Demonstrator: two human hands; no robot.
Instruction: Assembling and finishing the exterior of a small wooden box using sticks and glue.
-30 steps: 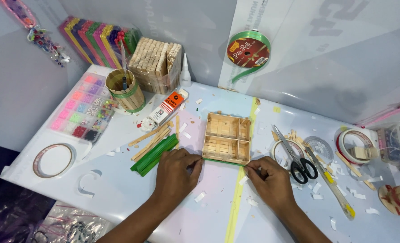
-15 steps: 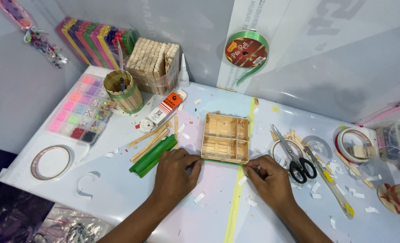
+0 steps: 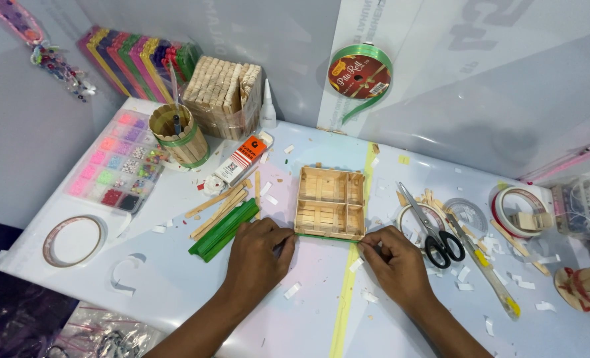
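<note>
Left hand: the left hand [image 3: 255,255] rests knuckles-up on the white tabletop [image 3: 175,292], fingertips closed on the near-left end of a thin green stick [image 3: 328,237] that lies along the front edge of the tray.
Right hand: the right hand [image 3: 394,262] pinches the same green stick at its near-right end, thumb and forefinger pressed together on it.
Tray: a shallow square tray of pale wooden craft sticks [image 3: 330,202], split into compartments, sits flat on the tabletop between and just beyond both hands, touching the green stick.
Left of the hands: a bundle of green flat sticks [image 3: 223,230] lies just beside the left hand, with loose plain wooden sticks [image 3: 215,202] next to it; a ring of clear tape [image 3: 74,240] lies well apart near the table edge.
Right of the hands: black-handled scissors [image 3: 434,232] lie near the right hand across a tape ring.
Far side: a round cup of wooden sticks banded in green [image 3: 179,136], a clear bead box with pink and coloured beads [image 3: 116,166] and a stacked block of wooden sticks [image 3: 222,96].
Wall: a spool of green ribbon [image 3: 360,71] hangs above the tray.
</note>
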